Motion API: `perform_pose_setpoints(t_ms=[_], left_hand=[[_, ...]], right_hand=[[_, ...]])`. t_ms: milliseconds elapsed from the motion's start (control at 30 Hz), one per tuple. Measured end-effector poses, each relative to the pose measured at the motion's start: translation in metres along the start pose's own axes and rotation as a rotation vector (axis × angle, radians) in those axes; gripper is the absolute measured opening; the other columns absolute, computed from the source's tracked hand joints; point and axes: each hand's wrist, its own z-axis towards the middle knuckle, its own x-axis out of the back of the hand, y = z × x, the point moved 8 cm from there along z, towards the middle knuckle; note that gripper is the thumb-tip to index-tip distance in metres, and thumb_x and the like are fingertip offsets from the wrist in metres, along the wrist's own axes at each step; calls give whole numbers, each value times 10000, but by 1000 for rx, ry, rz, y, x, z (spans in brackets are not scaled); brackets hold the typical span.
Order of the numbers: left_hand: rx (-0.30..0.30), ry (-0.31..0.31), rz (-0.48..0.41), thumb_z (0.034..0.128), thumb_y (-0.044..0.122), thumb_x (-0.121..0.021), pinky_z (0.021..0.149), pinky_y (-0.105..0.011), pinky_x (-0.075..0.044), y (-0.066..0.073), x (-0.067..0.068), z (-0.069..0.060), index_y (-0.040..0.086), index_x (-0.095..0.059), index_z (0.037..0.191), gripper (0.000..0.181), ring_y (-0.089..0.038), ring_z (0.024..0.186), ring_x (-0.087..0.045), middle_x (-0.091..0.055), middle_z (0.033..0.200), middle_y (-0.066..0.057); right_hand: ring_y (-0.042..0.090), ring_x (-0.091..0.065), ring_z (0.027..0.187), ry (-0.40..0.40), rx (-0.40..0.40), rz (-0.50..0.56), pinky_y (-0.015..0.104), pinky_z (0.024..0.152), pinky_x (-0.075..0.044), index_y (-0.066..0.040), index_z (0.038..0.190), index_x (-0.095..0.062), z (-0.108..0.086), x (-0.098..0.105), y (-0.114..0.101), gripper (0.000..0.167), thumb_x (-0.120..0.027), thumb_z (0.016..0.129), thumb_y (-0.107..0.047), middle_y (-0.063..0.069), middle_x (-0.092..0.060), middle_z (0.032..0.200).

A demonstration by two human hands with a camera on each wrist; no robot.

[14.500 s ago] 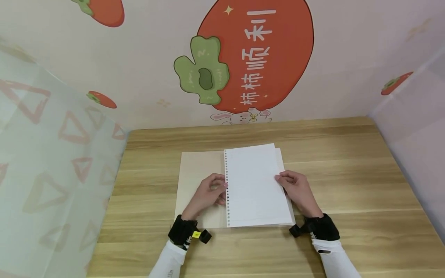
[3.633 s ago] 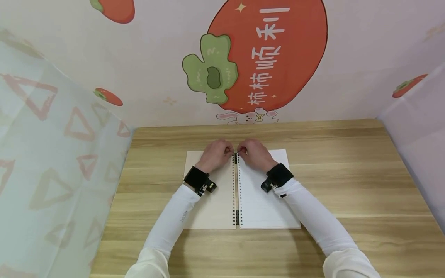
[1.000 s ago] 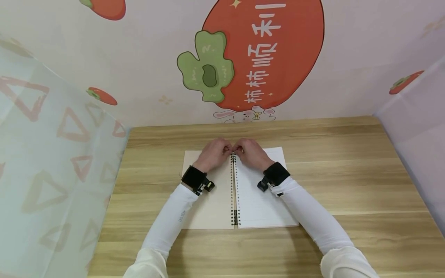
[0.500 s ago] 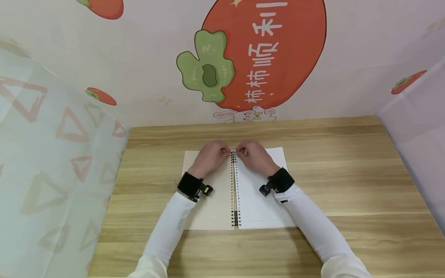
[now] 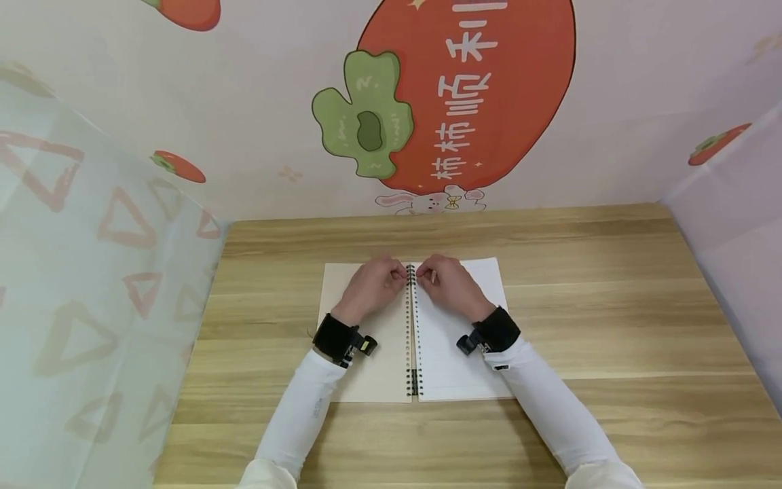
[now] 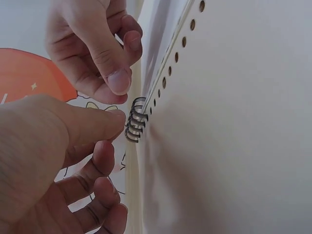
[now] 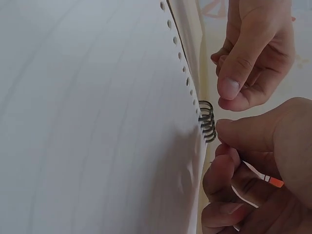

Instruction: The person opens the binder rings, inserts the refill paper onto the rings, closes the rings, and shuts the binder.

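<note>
A loose-leaf notebook lies spread on the table, a beige cover [image 5: 373,360] on the left and lined white sheets [image 5: 461,367] on the right, both with holes along the inner edge. The top binder rings [image 5: 411,275] form loops through the holes; they also show in the left wrist view [image 6: 136,122] and right wrist view [image 7: 207,122]. My left hand [image 5: 371,288] is just left of these rings, its fingers loosely bent and thumb tip close beside them. On the other side my right hand [image 5: 453,288] mirrors it. I see nothing held in either hand.
A lower binder ring clip [image 5: 414,382] lies flat between the cover and sheets at the near end. The wooden table [image 5: 611,305] extends around the notebook. A patterned wall [image 5: 263,102] rises behind it.
Earlier my hands held the sheets, then worked at the spread top rings. A second ago they met over them; now they are apart and slightly nearer me, and the rings are looped together.
</note>
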Motion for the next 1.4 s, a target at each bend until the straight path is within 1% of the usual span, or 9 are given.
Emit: perform_pose_setpoints(t_ms=[167, 267, 567, 733, 900, 1167, 1400], left_hand=[[6, -17, 24, 982, 149, -774, 805, -310, -528, -2, -9, -1, 156, -795, 1009, 34, -134, 894, -627, -684, 982, 31], [11, -18, 34, 976, 148, -786, 803, -307, -526, -3, -11, -1, 149, -798, 1011, 37, -138, 890, -625, -679, 972, 33], [13, -13, 70, 980, 191, -787, 760, -289, -493, -3, -11, 1, 142, -798, 981, 51, -136, 848, -599, -662, 936, 38], [12, -6, 84, 978, 184, -785, 748, -291, -478, -3, -10, 1, 149, -784, 948, 47, -145, 836, -584, -648, 920, 35], [11, -5, 98, 982, 178, -777, 746, -292, -477, -3, -11, 0, 144, -784, 947, 49, -145, 831, -582, -647, 919, 31], [3, -9, 103, 978, 167, -774, 737, -283, -487, -1, -11, 1, 134, -799, 957, 46, -136, 824, -592, -655, 915, 28], [6, -3, 94, 967, 155, -787, 726, -285, -479, 0, -11, 2, 148, -784, 918, 50, -142, 818, -585, -643, 892, 28]], right_hand=[[160, -624, 785, -9, 5, -11, 301, 687, -511, -72, 1015, -785, -1, -5, 0, 50, -749, 991, -97, 32, -697, 916], [160, -622, 778, -13, 10, -28, 302, 691, -508, -75, 1001, -786, 0, -8, -1, 38, -760, 982, -95, 27, -689, 895], [153, -622, 785, -12, 2, -45, 304, 712, -505, -78, 985, -786, 0, -10, 2, 33, -761, 978, -98, 15, -690, 883], [157, -625, 790, -10, 6, -46, 304, 713, -507, -78, 982, -787, 0, -11, 2, 34, -754, 979, -88, 20, -698, 892], [154, -624, 787, -8, 6, -44, 302, 711, -503, -84, 984, -792, 0, -12, 2, 34, -759, 977, -88, 13, -701, 891], [148, -621, 782, -9, 7, -30, 296, 708, -498, -81, 974, -797, 0, -12, 2, 41, -756, 976, -76, 13, -700, 881], [142, -618, 764, 3, 26, -17, 282, 688, -489, -70, 961, -797, 0, -11, 1, 48, -753, 966, -51, 23, -704, 876]])
